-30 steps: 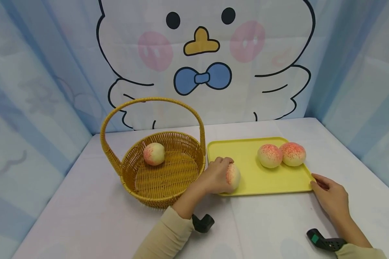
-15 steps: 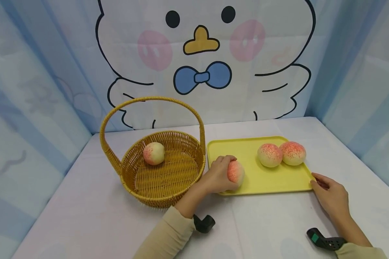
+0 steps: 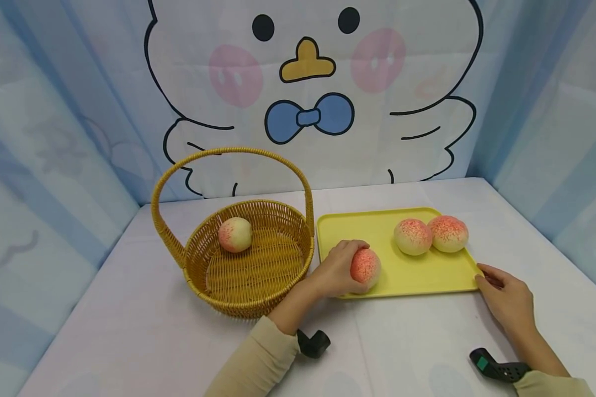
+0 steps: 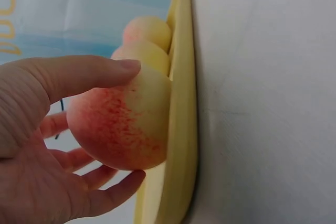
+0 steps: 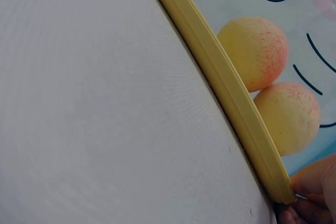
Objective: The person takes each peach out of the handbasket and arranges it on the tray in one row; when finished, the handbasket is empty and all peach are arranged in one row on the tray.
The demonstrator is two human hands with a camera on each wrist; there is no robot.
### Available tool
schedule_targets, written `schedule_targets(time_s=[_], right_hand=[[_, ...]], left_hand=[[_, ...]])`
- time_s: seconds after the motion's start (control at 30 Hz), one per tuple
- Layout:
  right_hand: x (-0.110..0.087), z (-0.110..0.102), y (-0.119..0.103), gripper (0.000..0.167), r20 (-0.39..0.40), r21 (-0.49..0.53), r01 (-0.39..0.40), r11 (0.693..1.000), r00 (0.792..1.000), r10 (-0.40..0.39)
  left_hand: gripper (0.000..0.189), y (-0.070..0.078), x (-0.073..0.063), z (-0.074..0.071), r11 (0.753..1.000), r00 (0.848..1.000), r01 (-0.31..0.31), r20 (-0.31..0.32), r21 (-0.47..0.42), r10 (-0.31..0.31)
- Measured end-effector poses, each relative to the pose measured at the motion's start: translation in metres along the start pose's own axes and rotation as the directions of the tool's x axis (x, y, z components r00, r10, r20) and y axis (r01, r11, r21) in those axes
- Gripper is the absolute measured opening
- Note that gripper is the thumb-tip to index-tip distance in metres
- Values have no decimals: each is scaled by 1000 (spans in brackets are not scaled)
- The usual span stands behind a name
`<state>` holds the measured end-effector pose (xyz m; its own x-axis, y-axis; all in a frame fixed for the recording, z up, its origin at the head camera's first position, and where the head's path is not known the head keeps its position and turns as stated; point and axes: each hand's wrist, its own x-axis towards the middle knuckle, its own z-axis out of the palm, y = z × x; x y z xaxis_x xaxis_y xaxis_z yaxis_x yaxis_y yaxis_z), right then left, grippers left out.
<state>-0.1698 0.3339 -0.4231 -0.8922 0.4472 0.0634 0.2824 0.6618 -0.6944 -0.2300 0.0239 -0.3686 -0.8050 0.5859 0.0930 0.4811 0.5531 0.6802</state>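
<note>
My left hand (image 3: 342, 270) holds a pink-and-cream peach (image 3: 366, 268) at the near left end of the yellow tray (image 3: 397, 283). In the left wrist view the thumb (image 4: 113, 72) lies along one side of the peach (image 4: 126, 124) while the fingers curl round the other. At the tray's near right corner, my right hand (image 3: 509, 300) pinches the rim between thumb and fingers. Two more peaches, one (image 3: 413, 237) touching the other (image 3: 448, 234), sit toward the tray's far right.
A round wicker basket (image 3: 238, 303) with a tall arched handle (image 3: 233, 150) stands left of the tray. One peach (image 3: 235, 235) lies inside it against the back left wall. Patterned cloth hangs behind and on both sides of the white table (image 3: 392, 353).
The peach in my left hand has shifted a little to the right over the tray and turned, so more of its red side shows. My right hand stays on the corner.
</note>
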Motion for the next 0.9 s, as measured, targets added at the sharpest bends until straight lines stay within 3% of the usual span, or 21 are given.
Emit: schedule_targets(time_s=[0.2,0.4,0.67,0.9], right_hand=[[0,-1,1,44,1,1,7,1000,1000,-7],[-1,0,1,44,-8,6,8,1000,1000,-8],[-1,-1,1,44,-5,10,12,1000,1000,-12],[-1,-1,2,43,-10,6,18,1000,1000,-18]], left_hand=[[67,9,-2,-1,995,994,100,-46,12,-100],[61,11,-3,-4,991,991,120,-67,52,-116],[60,3,4,-5,990,990,99,-91,-95,-108],[58,-3,14,2,981,982,106,-141,-160,-129]])
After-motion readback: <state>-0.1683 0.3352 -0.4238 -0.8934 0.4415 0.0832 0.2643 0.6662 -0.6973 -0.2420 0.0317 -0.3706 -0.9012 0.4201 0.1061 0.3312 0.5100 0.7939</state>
